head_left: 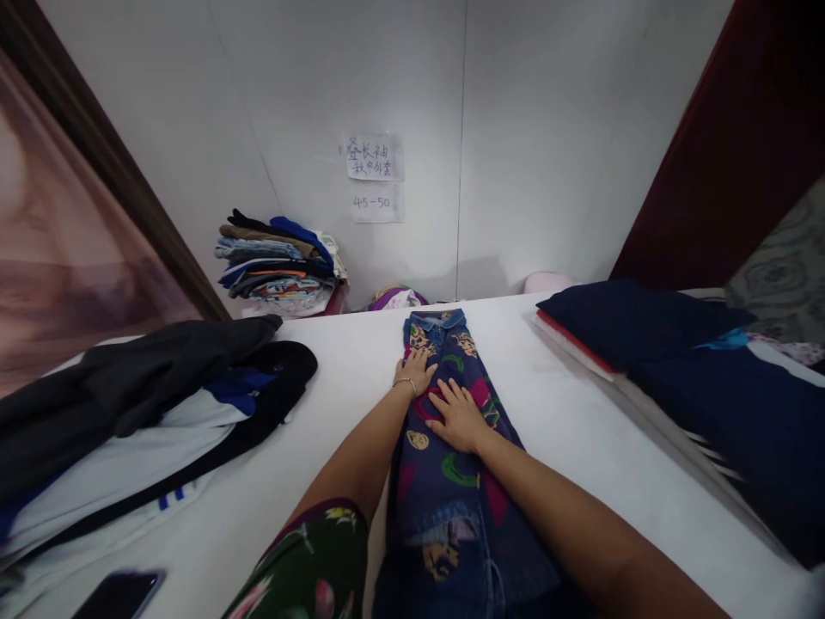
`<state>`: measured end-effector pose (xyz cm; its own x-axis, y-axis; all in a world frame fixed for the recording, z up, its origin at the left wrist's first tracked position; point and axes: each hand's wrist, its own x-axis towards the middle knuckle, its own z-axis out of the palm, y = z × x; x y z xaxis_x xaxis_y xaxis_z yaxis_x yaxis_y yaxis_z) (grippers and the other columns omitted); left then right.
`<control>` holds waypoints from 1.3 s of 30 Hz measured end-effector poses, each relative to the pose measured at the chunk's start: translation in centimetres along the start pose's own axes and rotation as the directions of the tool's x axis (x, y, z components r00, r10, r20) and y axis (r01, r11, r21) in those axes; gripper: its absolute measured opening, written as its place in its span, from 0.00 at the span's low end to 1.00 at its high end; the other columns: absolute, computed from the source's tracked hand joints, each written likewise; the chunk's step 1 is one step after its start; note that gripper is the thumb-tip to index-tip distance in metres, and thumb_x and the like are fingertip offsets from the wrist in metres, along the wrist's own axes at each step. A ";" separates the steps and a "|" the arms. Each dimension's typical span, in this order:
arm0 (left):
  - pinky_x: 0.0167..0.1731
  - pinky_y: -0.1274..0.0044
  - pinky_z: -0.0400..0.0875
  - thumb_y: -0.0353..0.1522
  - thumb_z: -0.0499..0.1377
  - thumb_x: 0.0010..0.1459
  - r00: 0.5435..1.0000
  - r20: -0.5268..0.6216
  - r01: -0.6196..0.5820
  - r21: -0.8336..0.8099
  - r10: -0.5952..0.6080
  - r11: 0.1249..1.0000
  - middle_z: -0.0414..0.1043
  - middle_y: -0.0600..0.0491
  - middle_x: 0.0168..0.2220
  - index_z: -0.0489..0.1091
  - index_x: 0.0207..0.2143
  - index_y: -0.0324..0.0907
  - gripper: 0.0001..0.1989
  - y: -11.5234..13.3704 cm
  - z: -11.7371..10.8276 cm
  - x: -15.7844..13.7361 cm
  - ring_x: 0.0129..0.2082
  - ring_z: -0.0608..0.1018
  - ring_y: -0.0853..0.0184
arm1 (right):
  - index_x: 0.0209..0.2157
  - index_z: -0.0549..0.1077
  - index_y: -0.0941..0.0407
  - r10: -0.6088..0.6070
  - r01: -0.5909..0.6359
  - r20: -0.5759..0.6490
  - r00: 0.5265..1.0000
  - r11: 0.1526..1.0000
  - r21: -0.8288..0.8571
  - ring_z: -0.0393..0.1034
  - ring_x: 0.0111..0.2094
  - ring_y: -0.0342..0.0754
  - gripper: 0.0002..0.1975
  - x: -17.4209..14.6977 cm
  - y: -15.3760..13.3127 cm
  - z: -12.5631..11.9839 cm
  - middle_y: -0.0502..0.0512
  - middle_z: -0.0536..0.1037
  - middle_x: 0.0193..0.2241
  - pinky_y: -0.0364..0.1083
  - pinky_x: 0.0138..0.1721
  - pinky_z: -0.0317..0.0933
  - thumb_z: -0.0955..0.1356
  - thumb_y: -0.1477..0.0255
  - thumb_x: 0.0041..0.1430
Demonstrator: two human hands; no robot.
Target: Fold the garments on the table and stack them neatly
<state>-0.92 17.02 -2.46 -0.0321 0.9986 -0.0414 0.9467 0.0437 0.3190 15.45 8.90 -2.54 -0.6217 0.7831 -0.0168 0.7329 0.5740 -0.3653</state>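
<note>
A dark blue patterned denim jacket [444, 486] with a collar lies lengthwise on the white table [341, 370], its collar at the far end and its near end running out of view below me. Its sides are folded in, making a long narrow strip. My left hand [416, 373], with a bracelet at the wrist, rests flat on the jacket's left side just below the collar. Nearer to me, my right hand [460, 418] lies with fingers spread on the middle of the jacket. Neither hand grips anything.
Dark and white garments [193, 404] lie heaped on the left, with a phone [122, 595] in front. Navy garments [696, 370] are piled on the right. A stack of folded clothes [280, 266] stands at the back left. Handwritten paper notes [374, 176] hang on the wall.
</note>
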 end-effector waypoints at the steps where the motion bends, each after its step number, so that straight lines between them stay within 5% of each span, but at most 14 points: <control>1: 0.62 0.58 0.43 0.45 0.44 0.62 1.000 0.014 0.003 -0.002 -0.003 1.000 0.46 0.50 0.67 0.51 0.63 0.46 0.29 0.0 0.0 0.0 0.67 0.48 0.60 | 0.64 0.55 0.53 0.002 -0.002 0.005 1.000 1.000 0.000 0.30 0.67 0.57 0.34 0.0 0.0 -0.1 0.57 0.43 0.67 0.58 0.63 0.31 0.59 0.52 0.61; 6: 0.61 0.63 0.49 0.45 0.45 0.61 1.000 0.004 0.018 -0.016 -0.018 1.000 0.45 0.46 0.68 0.53 0.63 0.41 0.30 0.0 -0.2 -2.5 0.67 0.48 0.58 | 0.64 0.54 0.53 0.000 0.000 0.024 1.000 1.000 -0.006 0.29 0.67 0.58 0.34 -0.1 0.0 -0.3 0.57 0.41 0.68 0.58 0.63 0.31 0.58 0.52 0.61; 14: 0.60 0.67 0.54 0.37 0.54 0.57 0.989 -0.116 0.087 -0.038 -0.091 0.996 0.48 0.36 0.66 0.54 0.61 0.34 0.32 0.6 0.1 -15.0 0.65 0.55 0.56 | 0.64 0.54 0.54 0.006 -0.011 0.082 0.997 0.998 0.058 0.28 0.67 0.58 0.35 -0.3 -0.1 -1.4 0.59 0.39 0.68 0.57 0.63 0.31 0.60 0.52 0.60; 18: 0.55 0.68 0.62 0.37 0.58 0.54 0.979 -0.133 0.107 -0.297 -0.152 0.949 0.62 0.43 0.60 0.59 0.58 0.42 0.30 0.7 -0.6 -20.5 0.59 0.66 0.57 | 0.63 0.56 0.54 0.008 -0.021 0.075 0.997 0.984 0.179 0.33 0.67 0.57 0.34 -3.6 1.1 -2.3 0.60 0.43 0.67 0.58 0.63 0.32 0.63 0.56 0.59; 21: 0.47 0.71 0.70 0.39 0.61 0.52 0.956 -0.018 0.233 -0.557 -0.291 0.797 0.71 0.45 0.53 0.59 0.58 0.42 0.31 0.7 -0.9 -24.0 0.49 0.75 0.59 | 0.63 0.58 0.57 0.114 -0.084 -0.097 0.989 0.959 0.269 0.36 0.67 0.55 0.33 -8.1 3.8 -2.5 0.63 0.46 0.66 0.56 0.64 0.35 0.66 0.62 0.57; 23: 0.44 0.72 0.73 0.42 0.62 0.51 0.931 0.082 0.311 -0.686 -0.355 0.658 0.74 0.45 0.49 0.60 0.57 0.40 0.33 0.8 -1.0 -25.9 0.45 0.78 0.60 | 0.62 0.58 0.60 0.281 -0.176 -0.173 0.944 0.873 0.456 0.42 0.66 0.55 0.34 -11.3 5.6 -2.3 0.66 0.51 0.65 0.54 0.62 0.43 0.66 0.64 0.56; 27: 0.42 0.72 0.74 0.45 0.62 0.49 0.948 0.213 0.306 -0.815 -0.238 0.493 0.78 0.48 0.43 0.67 0.50 0.40 0.28 1.9 -1.0 -27.8 0.42 0.79 0.59 | 0.64 0.53 0.58 0.485 -0.193 -0.073 0.872 0.476 0.858 0.61 0.58 0.57 0.41 -16.4 7.0 -1.3 0.67 0.61 0.61 0.54 0.52 0.61 0.68 0.60 0.52; 30: 0.44 0.71 0.74 0.42 0.65 0.45 0.959 0.155 0.264 -0.799 -0.239 0.540 0.78 0.48 0.44 0.68 0.47 0.39 0.28 2.9 -0.5 -27.8 0.44 0.79 0.58 | 0.65 0.50 0.57 0.476 -0.150 -0.017 0.880 0.310 0.939 0.69 0.50 0.55 0.47 -18.3 6.1 -0.9 0.64 0.68 0.55 0.51 0.48 0.64 0.71 0.60 0.46; 34: 0.44 0.71 0.74 0.31 0.64 0.40 0.958 0.096 0.234 -0.806 -0.270 0.543 0.77 0.47 0.44 0.66 0.49 0.38 0.29 3.6 -0.4 -27.3 0.43 0.79 0.59 | 0.65 0.47 0.58 0.445 -0.189 0.056 0.894 0.261 0.947 0.74 0.39 0.53 0.54 -18.4 4.3 -1.3 0.57 0.77 0.39 0.52 0.45 0.65 0.75 0.62 0.41; 39: 0.42 0.69 0.75 0.33 0.62 0.37 0.970 0.150 0.233 -0.807 -0.193 0.542 0.78 0.52 0.41 0.65 0.49 0.40 0.32 0.1 -5.5 -27.7 0.42 0.79 0.58 | 0.66 0.41 0.57 0.235 -0.145 0.133 0.963 0.038 0.989 0.75 0.35 0.49 0.61 -18.4 -0.5 0.0 0.50 0.78 0.32 0.50 0.41 0.67 0.77 0.63 0.37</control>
<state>-1.67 -10.51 3.93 -0.1659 0.9556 -0.2434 0.2473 0.2792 0.9278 26.51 -5.85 -2.05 -0.4629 0.8573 -0.2254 -0.1547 -0.3285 -0.9317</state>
